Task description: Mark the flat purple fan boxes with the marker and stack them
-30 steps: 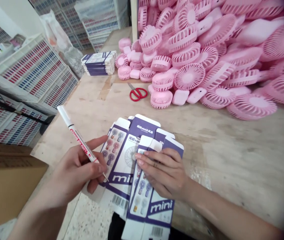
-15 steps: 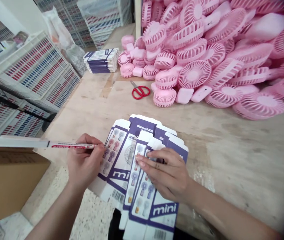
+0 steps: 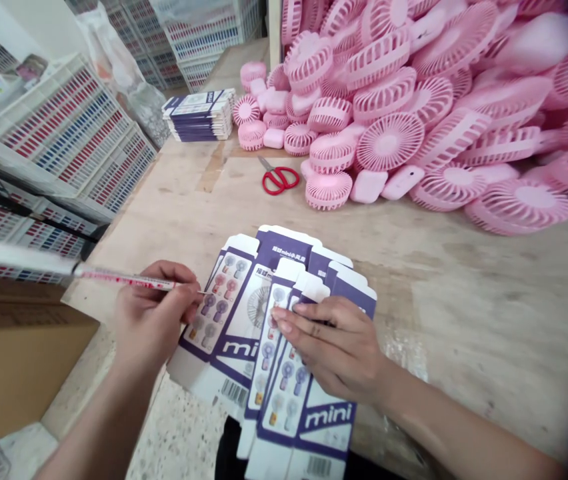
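A slim white marker pen (image 3: 124, 278) with red lettering is pinched in my left hand (image 3: 151, 317), its thin tip at the printed panel of a flat fan box (image 3: 219, 303). That panel carries rows of small coloured fan pictures. Several unfolded purple-and-white boxes lie overlapped like a fan at the table's front edge. My right hand (image 3: 341, 343) rests over the front boxes (image 3: 284, 403), its fingers bent and pressed together on them; its thumb is mostly hidden. The lower ends of these boxes reach past the table edge.
Pink handheld fans (image 3: 389, 140) are heaped at the back right. Red-handled scissors (image 3: 281, 180) lie before them on the wooden table (image 3: 184, 200). A stack of flat boxes (image 3: 199, 117) stands at the back left. White crates (image 3: 74, 133) and a brown carton (image 3: 19, 360) flank the left side.
My left hand has shifted left and turned, so the marker slants more steeply and its tip sits slightly farther left on the panel. My right hand stays on the boxes.
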`<action>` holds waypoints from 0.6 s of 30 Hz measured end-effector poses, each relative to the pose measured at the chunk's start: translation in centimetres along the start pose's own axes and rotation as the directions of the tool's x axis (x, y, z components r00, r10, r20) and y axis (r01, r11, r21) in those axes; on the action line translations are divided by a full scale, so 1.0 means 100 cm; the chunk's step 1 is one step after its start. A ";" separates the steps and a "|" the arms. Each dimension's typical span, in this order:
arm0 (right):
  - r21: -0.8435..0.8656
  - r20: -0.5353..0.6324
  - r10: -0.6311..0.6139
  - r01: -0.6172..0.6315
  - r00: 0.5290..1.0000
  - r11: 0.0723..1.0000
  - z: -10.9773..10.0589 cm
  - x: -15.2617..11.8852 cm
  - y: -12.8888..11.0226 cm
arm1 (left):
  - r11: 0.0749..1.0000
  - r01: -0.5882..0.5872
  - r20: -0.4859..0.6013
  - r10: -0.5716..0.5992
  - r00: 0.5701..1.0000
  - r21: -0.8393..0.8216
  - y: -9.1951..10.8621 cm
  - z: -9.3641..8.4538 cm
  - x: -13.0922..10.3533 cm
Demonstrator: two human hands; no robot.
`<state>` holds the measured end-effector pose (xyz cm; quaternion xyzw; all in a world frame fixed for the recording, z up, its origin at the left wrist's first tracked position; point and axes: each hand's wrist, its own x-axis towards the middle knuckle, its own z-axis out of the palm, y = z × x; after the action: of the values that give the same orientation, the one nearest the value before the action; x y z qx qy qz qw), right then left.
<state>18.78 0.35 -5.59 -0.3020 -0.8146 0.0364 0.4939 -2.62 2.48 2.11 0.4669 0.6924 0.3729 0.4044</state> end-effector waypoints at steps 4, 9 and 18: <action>-0.068 -0.010 -0.042 0.041 0.999 0.997 -0.001 0.000 -0.001 | 0.971 0.235 0.478 -0.184 0.859 -0.048 0.012 -0.018 0.008; -0.103 -0.040 -0.051 0.046 0.998 0.994 0.000 -0.003 -0.001 | 0.935 0.330 0.501 -0.223 0.836 -0.134 0.028 -0.020 -0.007; -0.069 0.002 -0.002 0.002 1.000 0.998 -0.002 -0.007 -0.002 | 0.960 0.215 0.381 -0.134 0.915 -0.180 0.013 0.011 -0.030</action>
<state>19.09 -0.24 -6.03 -0.3182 -0.8162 0.0082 0.4822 -0.45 0.18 3.48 0.4166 0.5992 0.3157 0.6065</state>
